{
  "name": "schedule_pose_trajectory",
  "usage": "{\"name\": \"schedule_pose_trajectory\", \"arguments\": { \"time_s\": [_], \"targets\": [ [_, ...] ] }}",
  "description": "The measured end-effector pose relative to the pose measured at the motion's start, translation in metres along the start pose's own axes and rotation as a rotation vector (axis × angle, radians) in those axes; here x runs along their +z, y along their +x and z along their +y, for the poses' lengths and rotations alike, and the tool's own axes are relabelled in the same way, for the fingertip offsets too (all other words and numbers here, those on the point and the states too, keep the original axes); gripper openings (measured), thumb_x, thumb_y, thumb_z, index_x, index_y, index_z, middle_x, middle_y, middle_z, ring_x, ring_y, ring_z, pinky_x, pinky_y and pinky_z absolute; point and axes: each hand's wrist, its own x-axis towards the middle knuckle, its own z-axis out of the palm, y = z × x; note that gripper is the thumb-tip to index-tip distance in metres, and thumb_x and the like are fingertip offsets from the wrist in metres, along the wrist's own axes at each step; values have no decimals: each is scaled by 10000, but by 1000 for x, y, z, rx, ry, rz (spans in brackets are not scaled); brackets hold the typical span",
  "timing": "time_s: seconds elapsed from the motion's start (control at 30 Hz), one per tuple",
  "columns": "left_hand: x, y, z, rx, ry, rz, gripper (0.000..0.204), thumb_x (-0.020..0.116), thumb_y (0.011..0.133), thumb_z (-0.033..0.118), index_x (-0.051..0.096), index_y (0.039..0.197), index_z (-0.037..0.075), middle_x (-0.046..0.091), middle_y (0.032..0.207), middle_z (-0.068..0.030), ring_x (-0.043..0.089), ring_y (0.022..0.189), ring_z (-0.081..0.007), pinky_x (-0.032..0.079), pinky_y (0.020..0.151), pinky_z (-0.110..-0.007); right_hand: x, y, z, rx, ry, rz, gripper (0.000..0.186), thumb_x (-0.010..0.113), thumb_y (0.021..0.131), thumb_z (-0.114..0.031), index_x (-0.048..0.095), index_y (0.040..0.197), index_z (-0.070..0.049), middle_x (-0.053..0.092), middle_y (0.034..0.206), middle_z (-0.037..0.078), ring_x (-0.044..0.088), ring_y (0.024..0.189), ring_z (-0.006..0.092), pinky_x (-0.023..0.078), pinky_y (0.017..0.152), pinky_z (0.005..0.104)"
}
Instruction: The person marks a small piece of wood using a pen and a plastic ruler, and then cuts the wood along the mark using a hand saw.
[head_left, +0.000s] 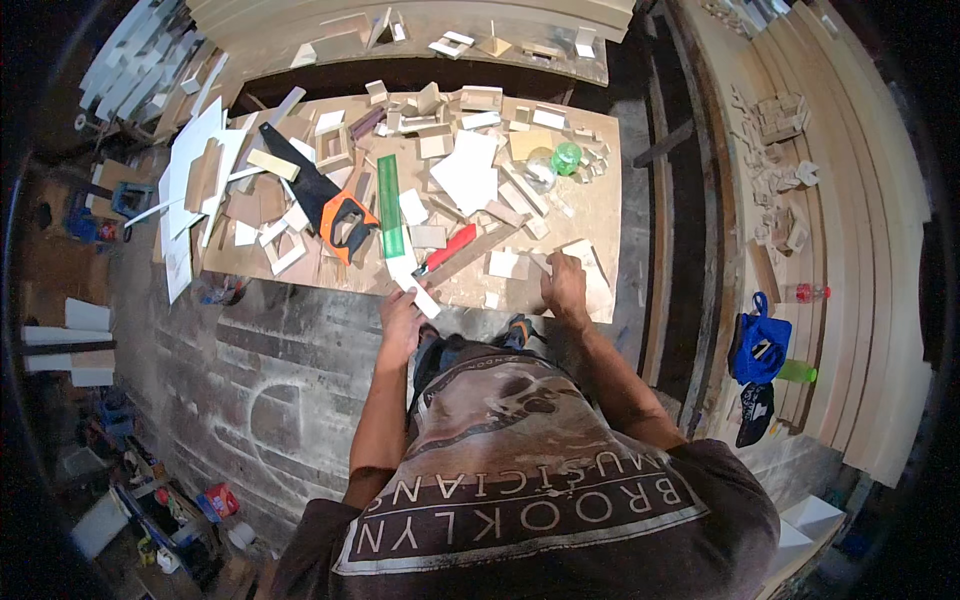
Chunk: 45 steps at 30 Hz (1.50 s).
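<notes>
My left hand (400, 322) is closed on a narrow white strip (416, 290) at the table's near edge. The strip slants from beside the green ruler (389, 205) down past my fingers. My right hand (566, 287) rests low over the right front of the table, its fingers bent together; what they hold, if anything, is hidden. A small white block (509, 263) lies just left of it, and a pale flat piece (588, 264) lies to its right. Between my hands lie a red-handled cutter (446, 250) and a long brown wooden strip (468, 258).
An orange-and-black handsaw (318, 195) lies across the table's left half. White sheets (196, 185) overhang the left edge. Many wood offcuts (432, 146) and a green-topped clear bottle (565, 158) crowd the back. At right, a blue bag (760, 345) sits beside stacked boards (868, 250).
</notes>
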Motion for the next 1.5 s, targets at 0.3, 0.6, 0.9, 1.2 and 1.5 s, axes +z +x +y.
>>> {"name": "schedule_pose_trajectory", "arguments": {
  "time_s": [0.3, 0.6, 0.9, 1.2, 1.5],
  "targets": [
    [-12, 37, 87, 8, 121, -59, 338, 462, 1023, 186, 542, 1296, 3, 664, 1210, -105, 660, 1084, -229, 548, 869, -387, 22, 82, -58, -185, 20, 179, 224, 685, 832, -138, 640, 1039, -66, 639, 1095, 120, 551, 1085, 347, 450, 897, 473],
    [32, 33, 121, -17, 53, -370, 347, 465, 1062, 242, 561, 1279, -11, 648, 1210, -132, 652, 1102, -252, 569, 887, -419, 14, 102, -104, -138, -66, 156, 253, 669, 859, -165, 664, 1081, -45, 683, 1060, 143, 599, 1022, 312, 441, 872, 459],
    [113, 22, 110, -25, 66, -529, 282, 519, 1039, 183, 601, 1228, -9, 654, 1177, -106, 652, 1067, -201, 552, 946, -409, -32, 42, -165, 153, 1634, -152, 352, 644, 957, -116, 526, 1278, -35, 679, 1136, 119, 672, 1005, 186, 556, 869, 335],
    [155, -2, 105, -61, 109, -617, 263, 536, 1035, 190, 596, 1216, 8, 654, 1113, -67, 653, 1013, -164, 562, 898, -362, -75, 22, -142, 267, 1858, -155, 313, 592, 991, -162, 524, 1268, -33, 671, 1161, 138, 680, 1046, 218, 570, 930, 395],
    [156, 1, 91, -76, 126, -628, 282, 561, 1029, 206, 621, 1238, 28, 662, 1133, -42, 641, 1037, -152, 570, 838, -362, -60, 16, -138, 128, 1215, 173, 306, 718, 901, -101, 603, 1175, -30, 678, 1069, 79, 638, 942, 151, 528, 825, 315]
  ]
}}
